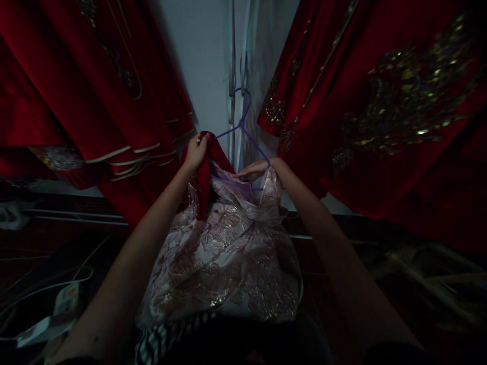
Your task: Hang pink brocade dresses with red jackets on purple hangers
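Head view: a dress hangs on a hanger against a pale door.
Its hook, seemingly caught on a handle, likely bears the weight; the left hand's grip pinches red cloth at one shoulder; the right hand's grip, by the strap, is unclear.

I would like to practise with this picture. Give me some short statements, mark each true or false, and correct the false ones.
1. The hanger is purple. True.
2. The pale dress is plain. False: it has a shiny floral pattern.
3. The left hand holds red fabric. True.
4. The right hand is away from the dress. False: it is at the neckline.
5. Red garments hang on both sides. True.
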`<state>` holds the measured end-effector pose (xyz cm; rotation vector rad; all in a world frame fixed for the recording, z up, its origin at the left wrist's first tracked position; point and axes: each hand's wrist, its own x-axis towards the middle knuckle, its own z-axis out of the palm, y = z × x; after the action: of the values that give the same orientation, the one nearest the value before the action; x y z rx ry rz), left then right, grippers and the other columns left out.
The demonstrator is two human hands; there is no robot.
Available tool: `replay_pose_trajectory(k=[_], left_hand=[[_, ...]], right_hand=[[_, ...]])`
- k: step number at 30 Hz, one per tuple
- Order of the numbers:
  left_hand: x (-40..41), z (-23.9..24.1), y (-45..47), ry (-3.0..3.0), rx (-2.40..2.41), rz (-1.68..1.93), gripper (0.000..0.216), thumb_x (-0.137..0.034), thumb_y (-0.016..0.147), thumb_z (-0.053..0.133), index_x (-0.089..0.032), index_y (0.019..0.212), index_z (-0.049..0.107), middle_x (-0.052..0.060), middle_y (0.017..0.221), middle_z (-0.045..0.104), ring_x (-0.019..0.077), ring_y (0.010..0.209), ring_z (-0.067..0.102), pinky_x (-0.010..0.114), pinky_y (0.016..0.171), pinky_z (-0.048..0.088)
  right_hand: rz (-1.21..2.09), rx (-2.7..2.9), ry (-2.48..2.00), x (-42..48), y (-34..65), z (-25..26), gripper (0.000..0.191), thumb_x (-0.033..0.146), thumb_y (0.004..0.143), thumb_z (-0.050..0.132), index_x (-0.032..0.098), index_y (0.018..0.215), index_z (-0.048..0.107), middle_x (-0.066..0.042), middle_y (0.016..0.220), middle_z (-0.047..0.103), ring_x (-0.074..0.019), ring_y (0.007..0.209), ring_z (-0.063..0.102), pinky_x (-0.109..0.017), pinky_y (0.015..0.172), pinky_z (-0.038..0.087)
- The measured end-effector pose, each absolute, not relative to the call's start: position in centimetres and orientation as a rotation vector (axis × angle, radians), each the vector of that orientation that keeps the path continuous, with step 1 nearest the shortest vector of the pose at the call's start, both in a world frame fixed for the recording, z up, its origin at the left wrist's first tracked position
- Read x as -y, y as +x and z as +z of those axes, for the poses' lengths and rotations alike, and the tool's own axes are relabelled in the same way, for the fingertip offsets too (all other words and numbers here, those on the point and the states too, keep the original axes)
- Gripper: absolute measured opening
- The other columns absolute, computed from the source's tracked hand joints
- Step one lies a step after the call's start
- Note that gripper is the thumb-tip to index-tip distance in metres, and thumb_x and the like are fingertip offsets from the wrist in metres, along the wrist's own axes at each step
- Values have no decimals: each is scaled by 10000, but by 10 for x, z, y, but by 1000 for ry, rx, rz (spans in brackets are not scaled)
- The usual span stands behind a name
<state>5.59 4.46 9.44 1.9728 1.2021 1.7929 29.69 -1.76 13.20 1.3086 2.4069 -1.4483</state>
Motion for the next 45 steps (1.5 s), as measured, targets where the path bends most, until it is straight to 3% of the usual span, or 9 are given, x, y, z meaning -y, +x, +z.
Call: replay_pose_trajectory(k=[4, 9, 13, 20, 24, 30, 38, 45], left_hand=[[-18, 84, 71, 1882, -1281, 1959, 403, -564, 888, 393, -203, 733, 483, -3, 684, 517, 141, 700, 518, 260, 705, 408], [21, 80, 83, 1857, -1355, 1960, 354, -526, 890, 440, -207, 769, 535, 10, 700, 547, 166, 756, 561, 278, 744, 397], [23, 81, 77, 1916, -1400, 1908, 331, -472, 872, 503, -197, 690, 536, 10, 689, 537, 165, 788, 564, 271, 763, 399], [-4, 92, 56, 1935, -1289, 1786, 324, -459, 862, 535, -183, 693, 563, 9, 666, 550, 163, 760, 555, 275, 724, 409], [-2, 97, 58, 1929, -1303, 1787, 322, -471, 862, 543, -189, 708, 563, 13, 653, 550, 180, 797, 571, 285, 741, 421], [4, 93, 62, 1927, -1349, 1809, 339, -496, 856, 540, -199, 694, 552, 24, 676, 547, 186, 823, 570, 298, 762, 418], [-5, 92, 57, 1976, -1389, 1870, 331, -454, 850, 565, -199, 643, 522, 12, 651, 516, 181, 830, 574, 285, 775, 411], [-11, 91, 56, 1927, -1370, 1844, 344, -492, 847, 556, -189, 685, 554, 20, 699, 563, 180, 844, 583, 284, 779, 416]], right_hand=[[-1420, -2413, 1409, 30, 308, 140, 400, 501, 719, 674, 236, 1017, 701, -43, 1174, 677, -285, 1242, 515, -427, 1013, 459], [-1373, -2301, 1707, 22, 322, 142, 352, 487, 702, 681, 210, 918, 707, -87, 1103, 687, -256, 1122, 601, -431, 937, 502], [-1456, -2284, 1656, 16, 317, 134, 322, 438, 695, 693, 205, 918, 702, -75, 1058, 689, -219, 1120, 608, -391, 932, 500], [-1547, -2459, 1665, 13, 295, 122, 415, 428, 777, 637, 174, 1104, 653, -87, 1098, 686, -227, 1154, 569, -411, 993, 460], [-1466, -2455, 1565, 9, 290, 118, 359, 412, 786, 631, 176, 1054, 667, -68, 1026, 699, -199, 1070, 622, -378, 916, 507], [-1629, -2169, 1543, 6, 291, 112, 286, 375, 776, 643, 154, 952, 686, -72, 929, 720, -171, 962, 667, -334, 896, 515], [-1966, -2069, 1275, -11, 292, 102, 295, 375, 858, 532, 163, 1003, 680, -95, 1181, 658, -161, 1143, 597, -308, 1000, 450], [-1946, -2407, 982, -10, 288, 106, 362, 359, 881, 509, 264, 1224, 573, 10, 1517, 358, -145, 1433, 251, -339, 1134, 310]])
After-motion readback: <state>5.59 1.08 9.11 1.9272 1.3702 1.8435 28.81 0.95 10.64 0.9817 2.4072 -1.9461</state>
